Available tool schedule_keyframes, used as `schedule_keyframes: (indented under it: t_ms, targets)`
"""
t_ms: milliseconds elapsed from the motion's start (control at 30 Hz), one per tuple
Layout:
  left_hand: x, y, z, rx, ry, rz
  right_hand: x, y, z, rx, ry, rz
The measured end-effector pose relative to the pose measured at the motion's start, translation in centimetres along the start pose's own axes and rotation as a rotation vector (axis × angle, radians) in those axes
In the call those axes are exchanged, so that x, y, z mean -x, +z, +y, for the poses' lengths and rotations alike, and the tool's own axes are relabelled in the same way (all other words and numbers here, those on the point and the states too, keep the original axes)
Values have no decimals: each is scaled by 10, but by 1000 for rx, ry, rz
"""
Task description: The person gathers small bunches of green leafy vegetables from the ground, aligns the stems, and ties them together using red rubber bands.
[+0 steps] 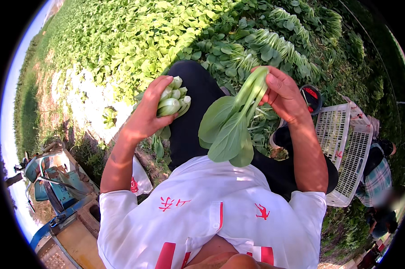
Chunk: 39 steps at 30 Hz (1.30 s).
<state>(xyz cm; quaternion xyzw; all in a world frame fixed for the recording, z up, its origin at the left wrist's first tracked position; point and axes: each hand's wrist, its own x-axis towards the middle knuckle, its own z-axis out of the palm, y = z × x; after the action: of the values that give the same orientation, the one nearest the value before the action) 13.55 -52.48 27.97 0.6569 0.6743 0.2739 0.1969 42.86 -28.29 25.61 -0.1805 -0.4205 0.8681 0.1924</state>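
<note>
My left hand (152, 107) grips a bunch of several bok choy heads (174, 101), their pale cut bases turned toward the right, beside my dark-trousered knee. A single bok choy plant (237, 124) hangs from my right hand (281, 92), its leaves down and its pale stem end between thumb and fingers. The two hands are apart. Part of the bunch's leaves is hidden behind my left hand and forearm.
Harvested bok choy (283, 47) lies in rows ahead, past growing plants (138, 40). On the right are a dark bucket (318, 101) with red items, white plastic crates (355, 161) and a person in a plaid shirt (379, 178). A blue vehicle (59, 185) stands at left.
</note>
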Motion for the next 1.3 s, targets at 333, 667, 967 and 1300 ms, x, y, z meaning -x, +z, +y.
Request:
schedule_keyframes:
  t_ms: [333,667,967,1300]
  targets:
    - [0,-4,6,155,-13,-57,-4,119,110,63,168,53]
    - [-7,-40,8,397,-218,-296,-12,134,133,327,-26,223]
    - [-15,-51,10,398,-234,-389,-20,136,149,321,-65,233]
    - [6,-3,7,-33,-31,-73,-35,138,167,143,-107,295]
